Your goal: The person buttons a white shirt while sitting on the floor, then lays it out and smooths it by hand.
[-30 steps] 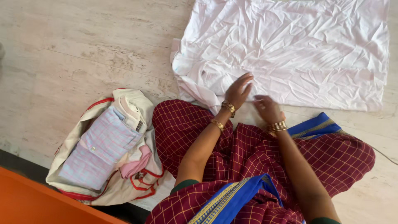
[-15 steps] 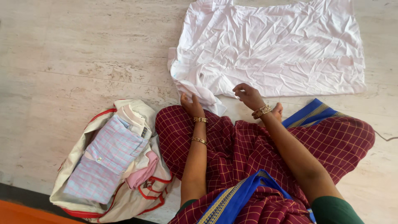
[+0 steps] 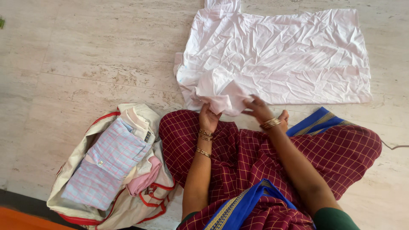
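A crumpled white garment [image 3: 281, 55] lies spread on the pale stone floor in front of me. Its near left corner is lifted and bunched. My left hand [image 3: 208, 116] grips that bunched corner from below, bangles on the wrist. My right hand [image 3: 258, 108] pinches the same fold of cloth a little to the right, also with bangles. I sit on the floor, my knees covered by a maroon checked sari [image 3: 255, 157] with a blue border.
At my left an open cream bag with red trim [image 3: 76, 187] lies on the floor, holding a folded pale blue checked shirt [image 3: 110, 162] and pink cloth [image 3: 145, 179]. An orange surface [image 3: 17, 221] shows at the bottom left corner.
Both hands have moved from the cloth's near edge to grip its left corner, which is now lifted and bunched up. The camera view has shifted slightly.
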